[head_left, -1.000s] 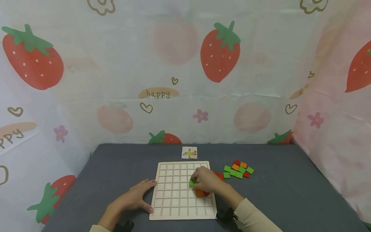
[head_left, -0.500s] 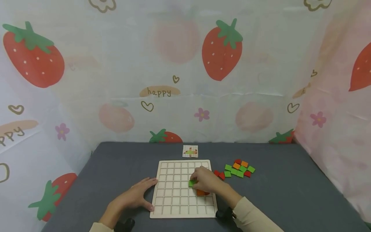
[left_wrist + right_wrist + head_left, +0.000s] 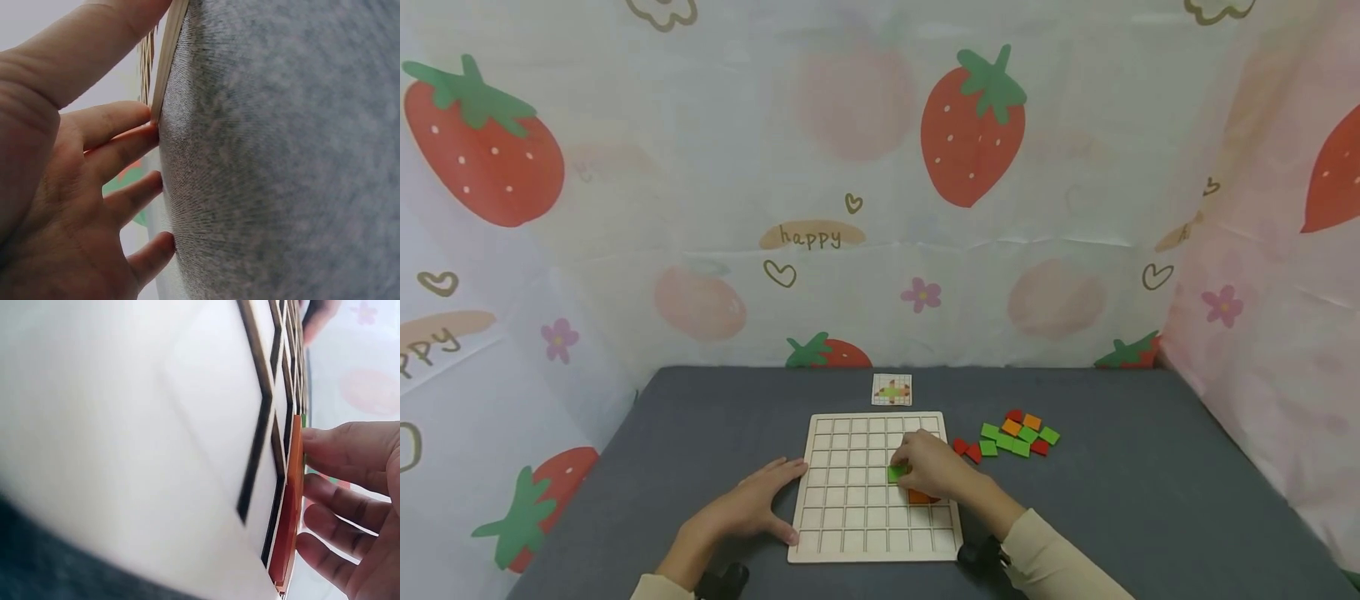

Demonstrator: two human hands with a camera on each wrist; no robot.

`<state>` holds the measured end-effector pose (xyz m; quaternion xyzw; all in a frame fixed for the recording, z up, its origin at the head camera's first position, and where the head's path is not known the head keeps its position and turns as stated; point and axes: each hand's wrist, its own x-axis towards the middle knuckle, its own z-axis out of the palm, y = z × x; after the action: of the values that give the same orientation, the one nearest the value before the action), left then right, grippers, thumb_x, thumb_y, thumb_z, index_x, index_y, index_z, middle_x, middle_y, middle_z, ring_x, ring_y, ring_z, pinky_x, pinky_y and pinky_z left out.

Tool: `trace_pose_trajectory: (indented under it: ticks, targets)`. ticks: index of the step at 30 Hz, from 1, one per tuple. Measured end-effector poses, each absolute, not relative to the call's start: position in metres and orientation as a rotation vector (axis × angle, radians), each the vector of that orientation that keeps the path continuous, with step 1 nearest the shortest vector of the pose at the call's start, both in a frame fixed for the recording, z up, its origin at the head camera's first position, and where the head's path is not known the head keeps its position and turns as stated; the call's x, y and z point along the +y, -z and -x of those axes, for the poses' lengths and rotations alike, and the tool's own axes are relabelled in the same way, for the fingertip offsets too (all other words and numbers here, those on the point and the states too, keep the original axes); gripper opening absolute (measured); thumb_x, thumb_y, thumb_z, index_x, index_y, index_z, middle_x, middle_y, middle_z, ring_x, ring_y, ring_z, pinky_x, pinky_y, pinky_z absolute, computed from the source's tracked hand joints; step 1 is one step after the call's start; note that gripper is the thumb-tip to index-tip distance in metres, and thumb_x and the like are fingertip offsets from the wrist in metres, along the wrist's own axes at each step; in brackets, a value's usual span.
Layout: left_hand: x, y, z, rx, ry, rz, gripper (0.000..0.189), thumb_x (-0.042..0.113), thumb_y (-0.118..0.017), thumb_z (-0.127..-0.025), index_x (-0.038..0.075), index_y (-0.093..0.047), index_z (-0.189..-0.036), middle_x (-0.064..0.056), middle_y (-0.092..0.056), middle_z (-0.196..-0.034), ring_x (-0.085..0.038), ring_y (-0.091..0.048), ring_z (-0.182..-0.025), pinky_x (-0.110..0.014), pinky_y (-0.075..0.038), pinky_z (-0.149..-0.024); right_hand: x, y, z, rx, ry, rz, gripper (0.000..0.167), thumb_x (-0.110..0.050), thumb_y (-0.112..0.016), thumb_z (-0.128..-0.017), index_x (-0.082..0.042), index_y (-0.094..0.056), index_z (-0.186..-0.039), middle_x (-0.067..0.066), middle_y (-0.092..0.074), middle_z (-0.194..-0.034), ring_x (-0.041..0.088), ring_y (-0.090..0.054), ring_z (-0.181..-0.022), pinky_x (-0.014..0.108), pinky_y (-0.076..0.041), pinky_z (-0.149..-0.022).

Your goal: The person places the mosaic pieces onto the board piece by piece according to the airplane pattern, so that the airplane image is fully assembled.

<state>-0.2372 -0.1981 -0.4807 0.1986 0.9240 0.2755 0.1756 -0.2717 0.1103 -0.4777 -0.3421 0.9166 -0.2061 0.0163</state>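
Observation:
A pale wooden grid board [image 3: 844, 521] lies on the dark table. My left hand [image 3: 748, 504] rests along its left side, thumb by the near corner; the left wrist view shows the fingers [image 3: 119, 147] spread, fingertips at the board's edge [image 3: 165, 65]. Over the right half, my right hand [image 3: 938, 468] pinches a green square tile [image 3: 897, 474] with thumb and fingers, partly hiding it. Just below on the grid sit an orange tile [image 3: 919, 497] and a red tile [image 3: 284, 531], half covered by the hand. In the right wrist view, fingertips hover close over the orange tile [image 3: 296, 447].
Right of the board lies a loose cluster of green tiles [image 3: 1003, 442], orange tiles [image 3: 1032, 422] and red tiles [image 3: 1039, 447]. Two red pieces [image 3: 973, 452] lie by the board's right edge. A small pattern card [image 3: 892, 389] lies behind the board. A strawberry-print curtain [image 3: 850, 167] surrounds the table.
The head view has shifted slightly. Both hands keep nearly the same places; the right hand covers a bit more of the orange and red tiles than a second ago.

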Motion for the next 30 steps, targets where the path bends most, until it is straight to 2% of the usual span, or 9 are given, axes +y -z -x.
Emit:
trace_pose_trajectory:
  ticks: [8,14,21,30]
  targets:
    - [-0.198,0.482,0.237,2.617,-0.779,-0.553,0.105,0.038,-0.089,-0.062,0.004,-0.040,-0.148,-0.015,-0.038,-0.155,-0.045,-0.023,-0.146,-0.069,-0.024,-0.108,0.113,0.478,0.272,2.846,0.682,1.057,0.017,-0.010,-0.075,-0.081,-0.008,-0.077,-0.098,0.003,-0.067,-0.092,0.016,-0.057,-0.084,0.020,-0.048,-0.069]
    - [-0.196,0.480,0.237,2.623,-0.779,-0.542,0.103,0.036,-0.089,-0.061,0.004,-0.041,-0.147,-0.015,-0.039,-0.154,-0.044,-0.024,-0.146,-0.070,-0.024,-0.108,0.122,0.465,0.271,2.805,0.776,0.953,0.023,-0.010,-0.074,-0.081,-0.003,-0.076,-0.103,0.008,-0.067,-0.099,0.020,-0.056,-0.087,0.027,-0.049,-0.069]
    - [-0.197,0.479,0.236,2.617,-0.793,-0.538,0.104,0.036,-0.089,-0.061,0.004,-0.042,-0.147,-0.016,-0.039,-0.154,-0.045,-0.024,-0.146,-0.069,-0.024,-0.108,0.139,0.460,0.276,2.864,0.723,0.915,0.019,-0.013,-0.072,-0.084,-0.005,-0.076,-0.101,0.006,-0.064,-0.090,0.014,-0.047,-0.079,0.025,-0.040,-0.063]
    - [-0.198,0.478,0.236,2.599,-0.812,-0.529,0.104,0.036,-0.089,-0.061,0.004,-0.041,-0.147,-0.016,-0.037,-0.155,-0.045,-0.022,-0.146,-0.069,-0.025,-0.108,0.168,0.462,0.282,2.890,0.814,0.769,0.023,-0.015,-0.073,-0.086,-0.004,-0.074,-0.106,0.005,-0.065,-0.092,0.016,-0.050,-0.081,0.025,-0.043,-0.064]
